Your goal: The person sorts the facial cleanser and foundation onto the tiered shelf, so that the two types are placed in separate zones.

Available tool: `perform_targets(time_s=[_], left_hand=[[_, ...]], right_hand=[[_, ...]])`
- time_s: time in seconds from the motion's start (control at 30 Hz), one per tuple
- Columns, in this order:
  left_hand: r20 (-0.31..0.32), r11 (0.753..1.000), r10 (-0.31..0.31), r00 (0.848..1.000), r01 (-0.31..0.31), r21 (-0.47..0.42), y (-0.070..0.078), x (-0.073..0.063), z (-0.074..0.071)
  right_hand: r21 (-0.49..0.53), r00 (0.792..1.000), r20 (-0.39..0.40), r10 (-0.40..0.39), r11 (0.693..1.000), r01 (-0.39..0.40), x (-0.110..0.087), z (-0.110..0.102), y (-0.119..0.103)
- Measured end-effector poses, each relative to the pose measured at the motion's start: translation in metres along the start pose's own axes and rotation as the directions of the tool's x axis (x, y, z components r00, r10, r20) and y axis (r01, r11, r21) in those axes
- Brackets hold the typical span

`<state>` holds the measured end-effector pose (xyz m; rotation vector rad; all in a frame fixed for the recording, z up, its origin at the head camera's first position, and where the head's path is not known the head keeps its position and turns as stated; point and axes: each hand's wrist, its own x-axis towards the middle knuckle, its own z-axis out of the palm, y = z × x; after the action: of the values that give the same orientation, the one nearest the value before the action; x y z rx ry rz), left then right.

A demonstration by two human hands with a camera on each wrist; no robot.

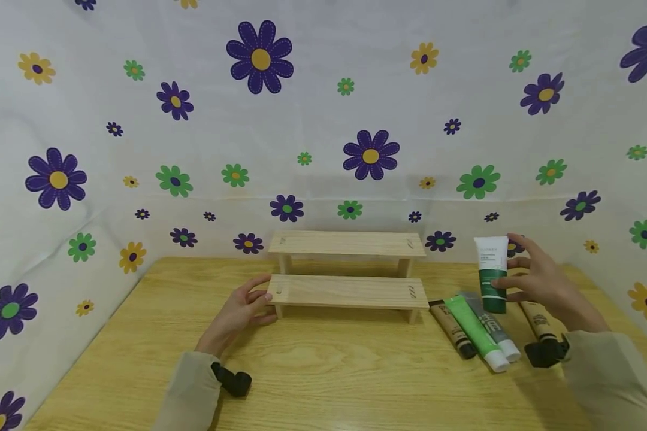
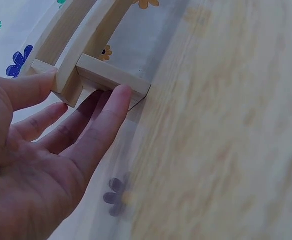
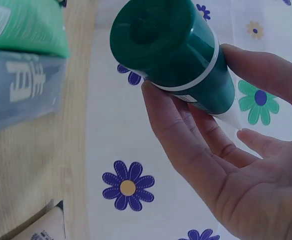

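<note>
A two-step wooden shelf (image 1: 350, 291) stands on the table at the middle. My left hand (image 1: 237, 314) holds the left end of its lower step, thumb on the plank and fingers (image 2: 100, 132) against the leg. My right hand (image 1: 544, 284) grips a white-and-green squeeze tube (image 1: 492, 269) in the air, its dark green cap (image 3: 153, 30) pointing down. On the table below lie a brown tube (image 1: 453, 329), a bright green tube (image 1: 477, 332) and a grey tube (image 1: 498, 329), close together. Another brown tube (image 1: 538, 320) lies under my right wrist, partly hidden.
Behind the wooden table (image 1: 323, 383) hangs a white cloth (image 1: 313, 108) printed with flowers, which also runs along both sides. The shelf's upper step (image 1: 347, 243) sits close to the back cloth. Black wrist cameras (image 1: 234, 381) are strapped at both sleeves.
</note>
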<state>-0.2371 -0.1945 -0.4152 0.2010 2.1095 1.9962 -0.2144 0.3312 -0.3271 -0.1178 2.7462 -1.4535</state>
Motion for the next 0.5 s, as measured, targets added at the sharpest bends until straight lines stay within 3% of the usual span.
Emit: perform_targets(time_s=[0.5], left_hand=[[0.010, 1.000, 0.010, 1.000, -0.010, 0.008, 0.000, -0.001, 0.000]], right_hand=[[0.056, 0.995, -0.056, -0.081, 0.995, 0.084, 0.010, 0.015, -0.023]])
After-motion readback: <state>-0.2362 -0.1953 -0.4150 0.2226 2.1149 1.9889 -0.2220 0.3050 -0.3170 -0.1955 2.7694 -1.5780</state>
